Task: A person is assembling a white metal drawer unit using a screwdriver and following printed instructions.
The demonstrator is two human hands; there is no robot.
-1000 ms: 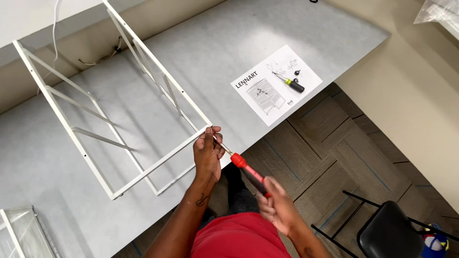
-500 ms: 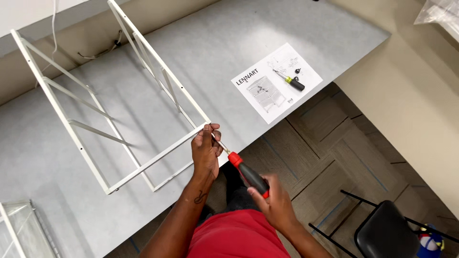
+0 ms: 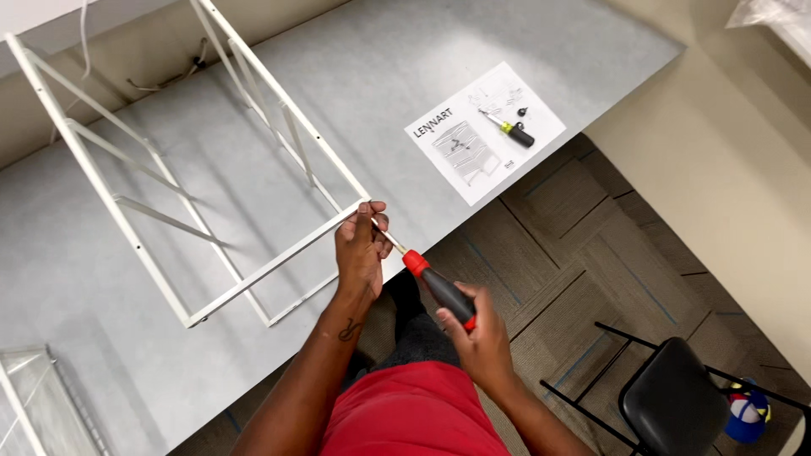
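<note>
The person's left hand [image 3: 361, 249] has its fingers clamped on the near corner of the white metal frame [image 3: 194, 203] lying on the grey worktop [image 3: 405, 67], steadying it while the right hand [image 3: 481, 338], fingers wrapped round the handle, lines the red-and-black screwdriver [image 3: 439, 287] up with that corner.

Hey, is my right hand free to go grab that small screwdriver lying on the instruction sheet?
Probably not yet: the right hand is wrapped around the red-and-black screwdriver. The small screwdriver lies in the open on the instruction sheet, with bare table around it.
</note>
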